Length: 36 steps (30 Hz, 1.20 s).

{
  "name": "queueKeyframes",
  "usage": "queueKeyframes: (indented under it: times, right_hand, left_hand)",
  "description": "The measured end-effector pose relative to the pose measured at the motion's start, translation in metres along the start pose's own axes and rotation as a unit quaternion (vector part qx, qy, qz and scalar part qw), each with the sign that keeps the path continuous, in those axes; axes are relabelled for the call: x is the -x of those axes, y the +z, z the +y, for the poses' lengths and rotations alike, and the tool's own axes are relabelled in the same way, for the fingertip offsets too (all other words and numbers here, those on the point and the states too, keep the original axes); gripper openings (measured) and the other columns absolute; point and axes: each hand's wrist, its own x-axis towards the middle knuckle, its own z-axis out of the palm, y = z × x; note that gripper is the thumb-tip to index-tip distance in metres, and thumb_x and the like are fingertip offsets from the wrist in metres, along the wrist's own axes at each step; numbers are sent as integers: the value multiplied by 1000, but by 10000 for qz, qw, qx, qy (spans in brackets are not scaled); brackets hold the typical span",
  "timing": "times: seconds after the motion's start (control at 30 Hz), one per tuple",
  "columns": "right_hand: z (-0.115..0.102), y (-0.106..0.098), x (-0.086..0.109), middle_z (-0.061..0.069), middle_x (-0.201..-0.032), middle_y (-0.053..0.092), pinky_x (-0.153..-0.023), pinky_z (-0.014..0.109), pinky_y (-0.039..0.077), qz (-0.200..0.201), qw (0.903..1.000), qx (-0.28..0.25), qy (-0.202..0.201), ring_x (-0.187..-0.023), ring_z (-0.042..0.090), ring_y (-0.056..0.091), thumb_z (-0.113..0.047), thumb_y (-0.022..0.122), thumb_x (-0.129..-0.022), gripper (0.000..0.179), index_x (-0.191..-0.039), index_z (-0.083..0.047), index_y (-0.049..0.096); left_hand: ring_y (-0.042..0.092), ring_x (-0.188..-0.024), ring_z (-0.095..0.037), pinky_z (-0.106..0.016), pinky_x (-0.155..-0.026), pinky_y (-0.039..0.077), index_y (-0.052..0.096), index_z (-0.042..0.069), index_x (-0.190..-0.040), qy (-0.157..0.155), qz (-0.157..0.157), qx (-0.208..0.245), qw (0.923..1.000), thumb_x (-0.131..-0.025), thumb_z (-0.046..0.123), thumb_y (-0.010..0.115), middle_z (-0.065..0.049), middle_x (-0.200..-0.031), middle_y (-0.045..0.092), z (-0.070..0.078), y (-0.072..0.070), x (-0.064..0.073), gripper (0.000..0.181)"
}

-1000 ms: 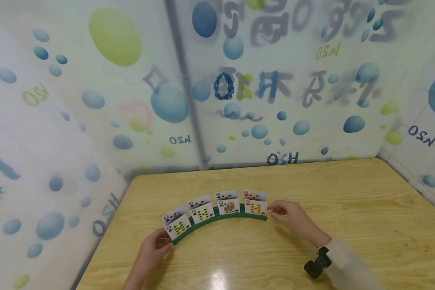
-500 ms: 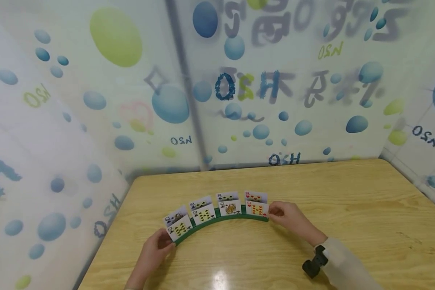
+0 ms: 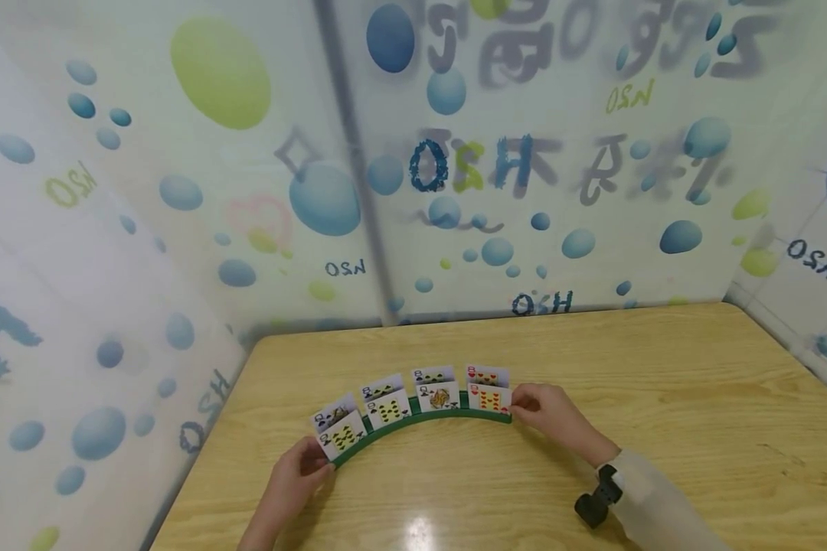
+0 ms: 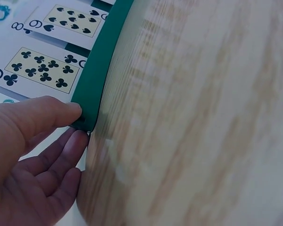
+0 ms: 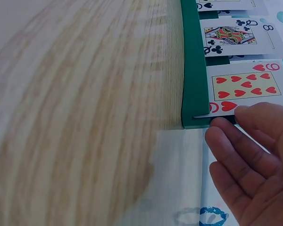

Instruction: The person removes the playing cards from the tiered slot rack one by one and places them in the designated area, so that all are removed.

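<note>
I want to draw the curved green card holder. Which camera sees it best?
The head view: the whole curve of the green card holder fits in, though small. The left wrist view shows only its left part, closer, by the left hand; the right wrist view only its right part, by the right hand.

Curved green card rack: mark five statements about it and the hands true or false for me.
1. The bare left hand pinches one end of the curved green rack. True.
2. The bare right hand is at its other end. True.
3. The rack bears one row only. False: white playing cards stand in two rows.
4. The front row includes a queen of clubs. True.
5. It stands leftmost there. False: third from the left.
</note>
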Motion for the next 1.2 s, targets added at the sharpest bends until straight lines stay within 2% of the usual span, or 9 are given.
queueKeyframes:
  times: [0.2, 0.5, 0.83, 1.2]
  right_hand:
    - [1, -1, 1, -1, -84, 62, -66, 28, 49, 46, 10000, -10, 38, -77, 13, 56, -9, 63, -86, 4, -88, -6, 63]
    - [-4, -5, 5, 0, -84, 62, -66, 28, 49, 118, 9999, -73, 68, -77, 14, 56, -9, 62, -86, 4, -88, -6, 63]
    - [-2, -9, 9, -3, -84, 63, -66, 26, 48, 480, 9988, -20, 14, -76, 11, 57, -10, 62, -86, 5, -90, -9, 65]
    - [0, -28, 20, -4, -86, 63, -66, 28, 48, 577, 9982, 153, 43, -78, 12, 57, -16, 62, -87, 5, -90, -12, 64]
  left_hand:
    - [59, -91, -24, -36, -78, 50, 56, -2, -103, -34, -3, 61, 10000, -78, -3, 66, -10, -99, 61, 0, 1, 0, 27]
    - [60, -90, -24, -36, -77, 50, 55, -3, -100, 83, -42, 156, 9998, -77, -4, 67, -11, -98, 61, -2, 0, 0, 25]
    - [60, -87, -24, -33, -75, 51, 55, -4, -97, 215, -66, 359, 9991, -75, -7, 67, -11, -94, 61, -4, 1, -2, 25]
    - [60, -88, -23, -35, -78, 50, 56, -3, -101, 139, -94, 319, 9994, -76, -3, 68, -10, -96, 62, -5, -1, -4, 28]
